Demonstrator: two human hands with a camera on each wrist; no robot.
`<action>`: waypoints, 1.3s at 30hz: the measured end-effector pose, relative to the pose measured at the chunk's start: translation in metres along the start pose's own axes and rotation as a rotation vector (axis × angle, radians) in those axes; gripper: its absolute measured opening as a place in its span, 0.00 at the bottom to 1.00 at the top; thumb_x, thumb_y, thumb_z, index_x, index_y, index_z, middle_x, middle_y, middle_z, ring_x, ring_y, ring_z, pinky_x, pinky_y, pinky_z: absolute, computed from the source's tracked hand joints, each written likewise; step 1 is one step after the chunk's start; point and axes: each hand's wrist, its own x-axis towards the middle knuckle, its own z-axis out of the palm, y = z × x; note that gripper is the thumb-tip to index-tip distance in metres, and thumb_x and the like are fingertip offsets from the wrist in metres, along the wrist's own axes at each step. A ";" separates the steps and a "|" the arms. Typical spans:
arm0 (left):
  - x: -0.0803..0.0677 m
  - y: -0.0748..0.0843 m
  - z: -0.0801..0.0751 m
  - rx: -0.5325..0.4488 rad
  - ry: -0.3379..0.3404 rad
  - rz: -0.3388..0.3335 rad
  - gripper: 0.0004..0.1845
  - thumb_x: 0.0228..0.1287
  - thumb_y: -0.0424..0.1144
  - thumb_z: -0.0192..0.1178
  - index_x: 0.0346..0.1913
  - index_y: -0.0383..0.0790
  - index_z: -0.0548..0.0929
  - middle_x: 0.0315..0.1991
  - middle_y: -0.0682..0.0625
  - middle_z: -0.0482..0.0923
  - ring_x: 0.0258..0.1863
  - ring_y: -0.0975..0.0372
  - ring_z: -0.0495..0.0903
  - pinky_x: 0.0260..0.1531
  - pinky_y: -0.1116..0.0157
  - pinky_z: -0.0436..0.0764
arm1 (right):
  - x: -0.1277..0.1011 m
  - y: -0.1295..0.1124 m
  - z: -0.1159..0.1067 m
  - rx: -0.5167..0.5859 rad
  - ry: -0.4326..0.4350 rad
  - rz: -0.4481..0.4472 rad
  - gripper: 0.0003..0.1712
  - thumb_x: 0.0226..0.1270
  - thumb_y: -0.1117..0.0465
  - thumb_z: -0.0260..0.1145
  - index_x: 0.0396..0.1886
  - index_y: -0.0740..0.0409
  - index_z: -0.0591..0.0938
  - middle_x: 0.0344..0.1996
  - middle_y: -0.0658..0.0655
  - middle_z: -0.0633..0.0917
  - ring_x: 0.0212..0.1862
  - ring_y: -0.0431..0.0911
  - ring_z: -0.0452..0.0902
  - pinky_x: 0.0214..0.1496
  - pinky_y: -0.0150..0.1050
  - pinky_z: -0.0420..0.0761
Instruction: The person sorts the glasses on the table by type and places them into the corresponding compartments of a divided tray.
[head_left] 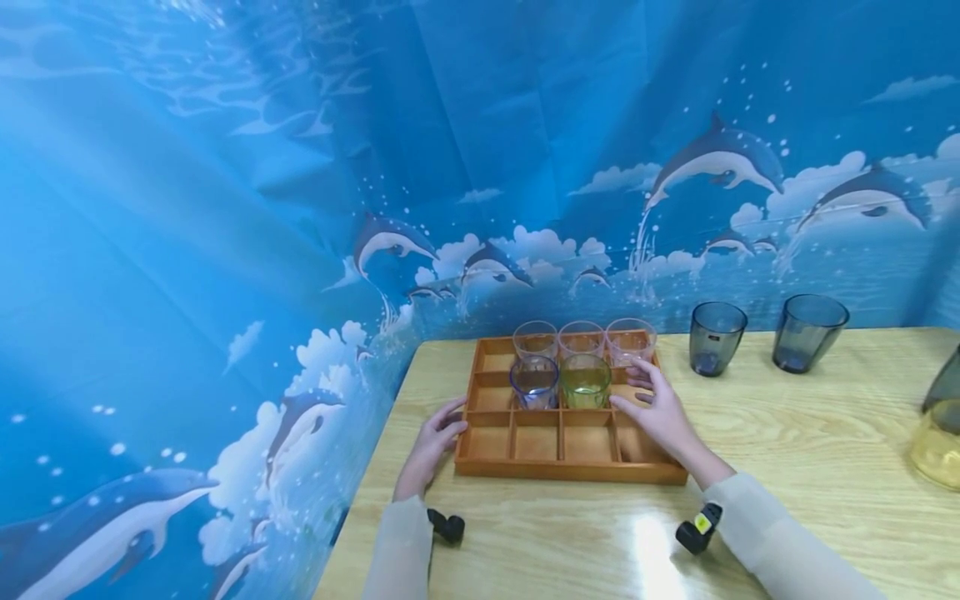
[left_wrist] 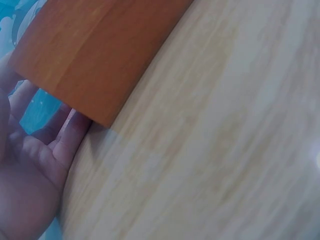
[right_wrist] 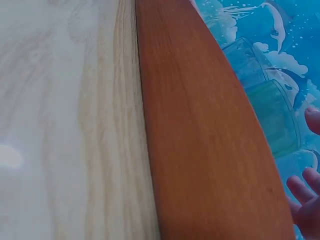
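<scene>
While boxed, five glasses; two grey.

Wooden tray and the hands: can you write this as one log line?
left hand: touches wooden tray left side | right hand: open over tray's right part | cups in tray: five | table: two grey cups outside

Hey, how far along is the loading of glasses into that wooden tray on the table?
Five glasses sit in the wooden tray: three clear ones in the back row, plus a blue-rimmed glass and a green glass in the middle row. In hand: the left hand touches the tray's left side, and the right hand rests over its right compartments. Left: two grey glasses stand outside on the table, and the front row is empty.
</scene>
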 end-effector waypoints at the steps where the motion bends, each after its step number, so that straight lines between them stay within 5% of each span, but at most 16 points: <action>1: 0.000 0.000 0.000 0.000 0.000 -0.001 0.24 0.63 0.44 0.59 0.62 0.54 0.73 0.56 0.46 0.70 0.54 0.55 0.70 0.49 0.55 0.72 | -0.002 0.000 -0.002 -0.009 0.007 0.001 0.42 0.58 0.62 0.69 0.68 0.64 0.58 0.58 0.70 0.68 0.57 0.63 0.65 0.56 0.59 0.66; 7: 0.001 -0.001 0.000 0.002 0.008 0.002 0.24 0.63 0.45 0.59 0.62 0.54 0.73 0.56 0.46 0.71 0.54 0.55 0.70 0.49 0.55 0.73 | -0.012 0.001 -0.015 -0.064 0.055 -0.017 0.39 0.60 0.60 0.67 0.67 0.64 0.60 0.56 0.68 0.71 0.55 0.59 0.68 0.53 0.54 0.70; 15: 0.005 -0.004 0.000 -0.018 0.014 0.043 0.24 0.63 0.39 0.59 0.63 0.48 0.73 0.54 0.42 0.71 0.50 0.56 0.72 0.44 0.59 0.75 | -0.027 -0.002 -0.033 -0.053 0.129 -0.047 0.35 0.60 0.65 0.66 0.64 0.69 0.62 0.52 0.65 0.73 0.49 0.39 0.72 0.45 0.24 0.73; 26: 0.006 -0.005 -0.001 -0.021 0.013 0.016 0.24 0.62 0.41 0.60 0.63 0.49 0.73 0.55 0.43 0.71 0.50 0.57 0.72 0.45 0.59 0.74 | -0.045 0.001 -0.064 -0.106 0.173 -0.068 0.34 0.60 0.66 0.65 0.63 0.70 0.63 0.51 0.65 0.73 0.48 0.31 0.71 0.44 0.22 0.72; 35: -0.006 0.014 0.000 -0.011 -0.051 0.006 0.26 0.65 0.37 0.56 0.66 0.41 0.68 0.58 0.39 0.68 0.51 0.57 0.71 0.47 0.58 0.73 | -0.056 0.038 -0.098 -0.164 0.211 -0.060 0.37 0.61 0.60 0.66 0.68 0.56 0.63 0.53 0.54 0.75 0.49 0.29 0.70 0.44 0.19 0.70; 39: -0.004 0.011 -0.001 -0.005 -0.045 0.004 0.25 0.66 0.37 0.56 0.66 0.43 0.68 0.58 0.39 0.68 0.51 0.57 0.71 0.47 0.58 0.73 | -0.067 0.022 -0.108 -0.192 0.241 -0.041 0.36 0.61 0.62 0.66 0.68 0.58 0.62 0.52 0.51 0.75 0.49 0.28 0.70 0.44 0.18 0.70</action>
